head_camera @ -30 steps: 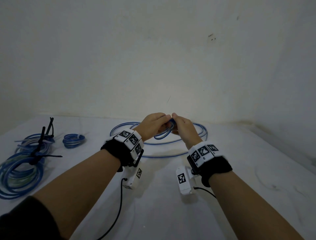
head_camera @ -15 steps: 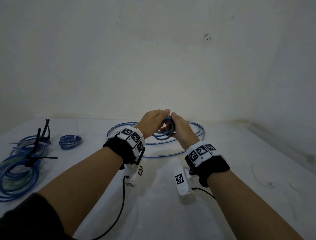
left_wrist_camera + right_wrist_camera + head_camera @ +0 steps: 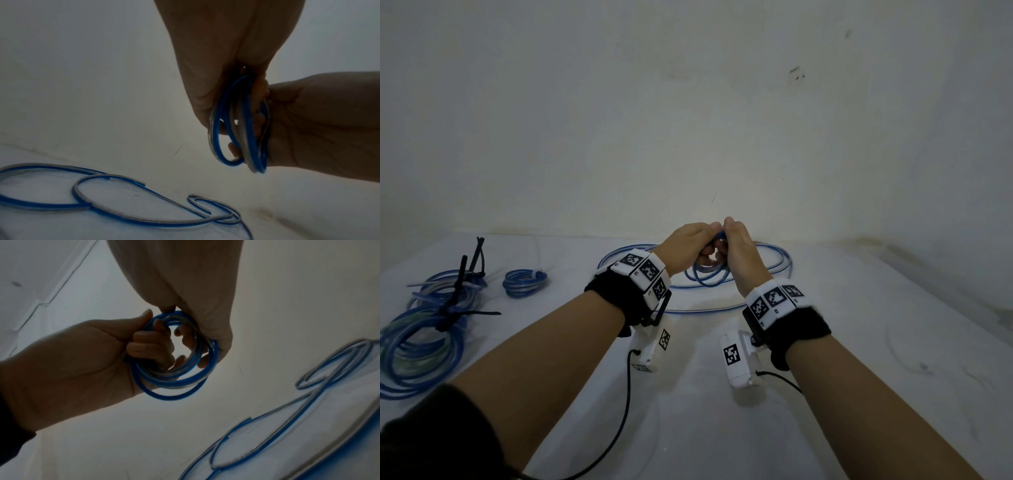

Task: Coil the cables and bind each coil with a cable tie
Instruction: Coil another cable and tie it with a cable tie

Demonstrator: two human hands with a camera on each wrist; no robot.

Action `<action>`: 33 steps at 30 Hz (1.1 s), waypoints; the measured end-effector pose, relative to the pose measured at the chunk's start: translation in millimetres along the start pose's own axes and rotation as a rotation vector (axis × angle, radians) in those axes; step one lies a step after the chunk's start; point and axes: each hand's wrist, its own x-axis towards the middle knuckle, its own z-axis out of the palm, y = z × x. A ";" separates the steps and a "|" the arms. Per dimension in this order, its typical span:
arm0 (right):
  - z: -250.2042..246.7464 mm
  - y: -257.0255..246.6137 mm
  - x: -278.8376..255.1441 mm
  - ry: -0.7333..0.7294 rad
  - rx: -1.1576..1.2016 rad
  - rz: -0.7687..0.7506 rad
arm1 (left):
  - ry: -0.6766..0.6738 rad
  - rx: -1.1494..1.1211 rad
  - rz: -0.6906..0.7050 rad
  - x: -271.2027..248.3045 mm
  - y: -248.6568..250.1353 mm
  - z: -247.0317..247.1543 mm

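A small coil of blue cable (image 3: 709, 277) (image 3: 236, 129) (image 3: 174, 374) hangs in the air between both hands, above the white table. My left hand (image 3: 688, 248) (image 3: 144, 347) grips one side of the coil with its fingers curled through the ring. My right hand (image 3: 736, 246) (image 3: 287, 123) grips the other side, thumb against the loops. Under the hands a long loose blue cable (image 3: 774, 263) (image 3: 102, 203) (image 3: 308, 418) lies in wide loops on the table. No cable tie shows on the held coil.
At the left lie large blue coils (image 3: 421, 339) bound with black cable ties (image 3: 458, 298), and a small bound coil (image 3: 524, 282). A pale wall (image 3: 688, 120) rises behind the table's far edge. Black leads (image 3: 619, 411) trail from the wrist cameras.
Both hands have lifted the small coil a little higher and turned it, so more of the ring now hangs below the fingers. The cables on the table have not moved.
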 end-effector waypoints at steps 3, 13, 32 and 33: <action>9.2 0.5 -3.7 -0.071 0.018 0.042 | 0.119 -0.024 -0.044 -2.3 -7.5 -8.6; 52.6 -3.9 -2.1 -0.121 0.062 0.088 | 0.418 0.155 -0.055 -9.8 -13.3 -45.2; 66.8 6.0 -1.5 -0.162 0.091 0.160 | 0.304 0.070 -0.274 -19.7 -12.1 -54.7; 69.4 5.9 -1.9 -0.181 0.099 0.179 | 0.334 0.102 -0.272 -21.6 -13.1 -56.1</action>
